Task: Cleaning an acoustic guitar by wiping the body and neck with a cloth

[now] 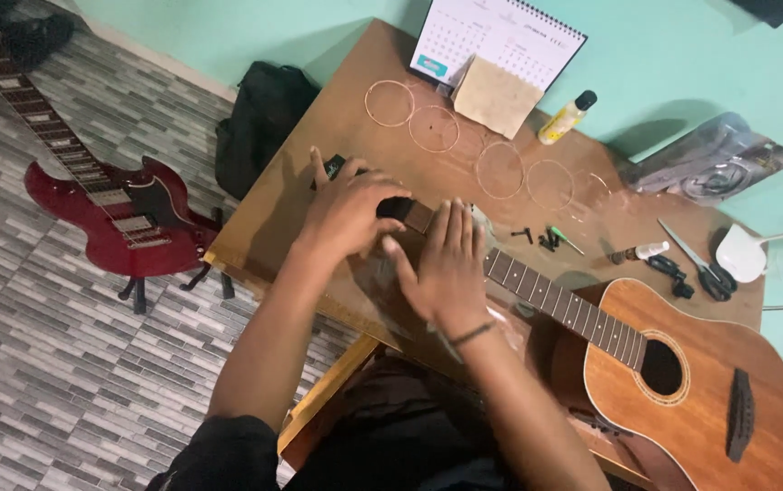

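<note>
Under both hands, a wooden table (291, 182) fills the middle of the view, standing on a grey patterned tile floor (37, 364) against a pale green wall (664, 55). Across it, running away to the right of the hands, lies an acoustic guitar (682, 382). Its brown body rests at the table's right end, and its neck (555, 300) passes beneath the right hand toward the headstock (400, 211). No strings can be made out along the fretboard or over the sound hole, so the guitar looks unstrung; nothing seems fitted yet.

On the floor well to the left of the left hand stands a red electric guitar (109, 214) on a stand, with a black bag (259, 118) between it and the table. Beyond the hands, at the far edge, a desk calendar (500, 36) leans on the wall with a brown paper packet (496, 95) in front of it.

The left hand (346, 214) is curled loosely over the headstock, fingers bent around its end; whether it grips firmly cannot be told. The right hand (446, 264) lies flat and spread, palm down, on the neck just beside the headstock, holding nothing.

Just beyond the fingers sit several coiled strings (500, 170), apparently waiting to go on. Further right are a small yellow bottle (566, 118), scissors (700, 264), black bridge pins (546, 241) and a green-handled tool (566, 240).
</note>
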